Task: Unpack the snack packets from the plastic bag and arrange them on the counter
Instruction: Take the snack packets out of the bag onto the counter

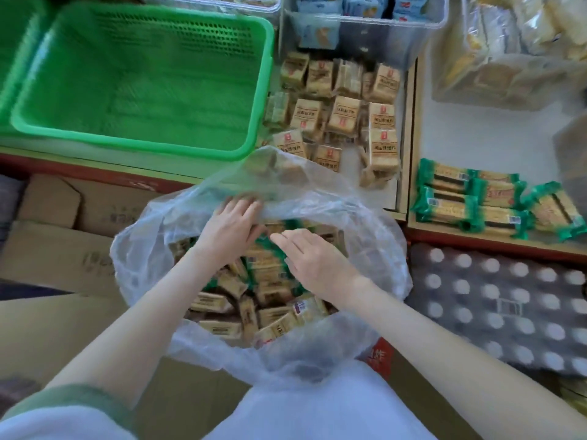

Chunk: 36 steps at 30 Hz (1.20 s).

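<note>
A clear plastic bag [152, 249] stands open in front of me, holding several tan and green-edged snack packets [273, 309]. My left hand [232, 223] is at the bag's far rim, its fingers curled over the plastic edge. My right hand [311, 255] lies inside the bag's mouth, fingers straight and pointing left, resting on green-edged packets. On the counter [492, 134] beyond, several tan packets [343, 119] lie in rows. Several green-edged packets [470, 201] lie in the right compartment. The frame is blurred.
A green plastic basket [143, 77] stands at the back left, next to the tan packets. A clear bin [365, 23] and a bag of pale snacks [508, 52] sit at the back. Cardboard boxes [57, 236] lie left, wrapped bottles [495, 306] right.
</note>
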### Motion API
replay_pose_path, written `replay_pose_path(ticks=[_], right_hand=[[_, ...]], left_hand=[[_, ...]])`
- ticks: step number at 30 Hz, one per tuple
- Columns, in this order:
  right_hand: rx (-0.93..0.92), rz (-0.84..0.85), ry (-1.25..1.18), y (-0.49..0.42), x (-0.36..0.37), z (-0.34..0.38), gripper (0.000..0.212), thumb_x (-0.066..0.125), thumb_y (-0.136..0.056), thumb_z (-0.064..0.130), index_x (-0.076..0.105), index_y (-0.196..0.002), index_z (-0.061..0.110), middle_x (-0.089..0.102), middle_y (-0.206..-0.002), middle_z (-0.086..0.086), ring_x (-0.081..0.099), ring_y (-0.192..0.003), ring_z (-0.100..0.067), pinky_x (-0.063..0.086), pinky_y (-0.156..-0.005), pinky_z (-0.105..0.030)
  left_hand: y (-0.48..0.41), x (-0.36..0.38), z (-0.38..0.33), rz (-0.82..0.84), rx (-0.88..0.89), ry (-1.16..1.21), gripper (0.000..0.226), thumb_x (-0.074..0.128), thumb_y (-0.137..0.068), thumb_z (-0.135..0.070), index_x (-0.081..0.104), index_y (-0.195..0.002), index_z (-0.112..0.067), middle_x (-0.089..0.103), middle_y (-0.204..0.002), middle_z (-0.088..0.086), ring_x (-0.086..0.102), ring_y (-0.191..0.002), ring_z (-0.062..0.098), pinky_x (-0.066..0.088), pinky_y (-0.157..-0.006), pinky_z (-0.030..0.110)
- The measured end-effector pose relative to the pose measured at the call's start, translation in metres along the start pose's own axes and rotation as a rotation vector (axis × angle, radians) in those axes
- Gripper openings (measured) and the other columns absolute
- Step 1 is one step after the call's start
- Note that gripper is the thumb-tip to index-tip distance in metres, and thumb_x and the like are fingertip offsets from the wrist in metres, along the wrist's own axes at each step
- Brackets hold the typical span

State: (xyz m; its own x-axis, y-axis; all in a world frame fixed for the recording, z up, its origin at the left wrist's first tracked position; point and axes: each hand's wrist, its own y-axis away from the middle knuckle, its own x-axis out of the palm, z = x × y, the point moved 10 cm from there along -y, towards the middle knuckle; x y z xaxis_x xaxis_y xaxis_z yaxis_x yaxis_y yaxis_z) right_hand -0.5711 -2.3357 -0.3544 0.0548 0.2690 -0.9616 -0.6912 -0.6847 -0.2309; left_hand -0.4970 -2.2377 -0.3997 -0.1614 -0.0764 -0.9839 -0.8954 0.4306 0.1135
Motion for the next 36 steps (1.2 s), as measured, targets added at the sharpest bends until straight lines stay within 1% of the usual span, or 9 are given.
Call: replay_pose_path(ticks=[4,7,10,13,18,21,27,32,36], right_hand=[[-0.035,0.293,-0.044,-0.003,0.059,0.034,0.048,0.074,-0.074,0.016,0.061,-0.118,0.001,0.065,-0.102,-0.011,0.061,-0.090,-0.027,0.053,-0.075,-0.034],[-0.065,0.602,-0.022,0.013,0.100,0.053,0.048,0.060,-0.090,0.018,0.045,-0.133,0.004,0.059,-0.118,-0.011,0.056,-0.107,-0.029,0.044,-0.089,-0.036],[0.035,0.702,-0.045,0.018,0.115,0.049,0.050,0.053,-0.094,0.011,0.035,-0.141,0.008,0.051,-0.132,-0.010,0.049,-0.120,-0.029,0.037,-0.101,-0.037],[0.016,0.735,-0.041,0.016,0.120,0.048,0.047,0.052,-0.091,0.004,0.040,-0.137,0.006,0.051,-0.132,-0.011,0.049,-0.119,-0.028,0.038,-0.101,-0.036],[-0.091,0.525,-0.056,0.000,0.088,0.044,0.033,0.074,-0.067,0.007,0.066,-0.100,0.007,0.063,-0.092,-0.007,0.060,-0.082,-0.025,0.049,-0.070,-0.032],[-0.021,0.351,-0.152,-0.018,0.040,0.013,0.040,0.077,-0.065,0.005,0.065,-0.103,0.002,0.061,-0.091,-0.009,0.056,-0.079,-0.025,0.051,-0.066,-0.033],[0.531,-0.004,-0.521,-0.032,-0.054,-0.107,0.042,0.075,-0.080,0.009,0.059,-0.118,0.006,0.057,-0.109,-0.007,0.051,-0.101,-0.015,0.042,-0.091,-0.024],[1.042,-0.199,-0.583,-0.026,-0.074,-0.216,0.040,0.068,-0.088,0.024,0.056,-0.125,0.016,0.057,-0.111,0.005,0.055,-0.098,-0.010,0.041,-0.080,-0.016],[1.233,-0.193,-0.714,-0.036,-0.040,-0.267,0.032,0.065,-0.090,0.026,0.059,-0.120,0.017,0.063,-0.108,0.005,0.057,-0.095,-0.008,0.046,-0.079,-0.018]], left_hand=[[0.022,0.016,0.029,0.042,0.035,-0.031,0.064,0.071,-0.081,-0.010,0.047,-0.140,-0.002,0.049,-0.141,0.020,0.048,-0.128,0.038,0.034,-0.107,0.054],[0.029,0.020,0.039,0.065,0.026,-0.032,0.063,0.063,-0.088,-0.012,0.039,-0.146,-0.006,0.041,-0.148,0.019,0.039,-0.136,0.035,0.025,-0.114,0.049],[0.032,0.021,0.042,0.062,0.039,-0.053,0.063,0.062,-0.089,-0.012,0.038,-0.146,-0.006,0.040,-0.148,0.019,0.037,-0.138,0.034,0.024,-0.114,0.047],[0.033,0.017,0.041,0.027,0.072,-0.046,0.062,0.067,-0.084,-0.009,0.044,-0.142,-0.004,0.046,-0.143,0.021,0.044,-0.133,0.036,0.030,-0.111,0.049],[0.024,0.000,0.033,-0.077,0.145,-0.027,0.054,0.069,-0.081,-0.009,0.053,-0.132,-0.001,0.053,-0.135,0.021,0.053,-0.123,0.037,0.037,-0.107,0.048],[0.008,-0.018,0.023,-0.163,0.174,0.027,0.046,0.059,-0.091,-0.016,0.052,-0.133,-0.002,0.052,-0.136,0.020,0.053,-0.122,0.036,0.036,-0.107,0.047],[-0.052,-0.055,0.005,-0.271,0.143,0.106,0.045,0.044,-0.098,-0.028,0.049,-0.137,-0.006,0.044,-0.144,0.021,0.041,-0.134,0.036,0.026,-0.115,0.051],[-0.106,-0.055,0.020,-0.113,-0.073,0.023,0.058,0.030,-0.101,-0.041,0.028,-0.151,-0.012,0.021,-0.157,0.019,0.017,-0.146,0.034,0.004,-0.117,0.049],[-0.126,-0.048,0.035,-0.011,-0.201,-0.045,0.067,0.018,-0.100,-0.053,0.011,-0.155,-0.015,0.004,-0.162,0.012,0.003,-0.149,0.026,0.000,-0.119,0.044]])
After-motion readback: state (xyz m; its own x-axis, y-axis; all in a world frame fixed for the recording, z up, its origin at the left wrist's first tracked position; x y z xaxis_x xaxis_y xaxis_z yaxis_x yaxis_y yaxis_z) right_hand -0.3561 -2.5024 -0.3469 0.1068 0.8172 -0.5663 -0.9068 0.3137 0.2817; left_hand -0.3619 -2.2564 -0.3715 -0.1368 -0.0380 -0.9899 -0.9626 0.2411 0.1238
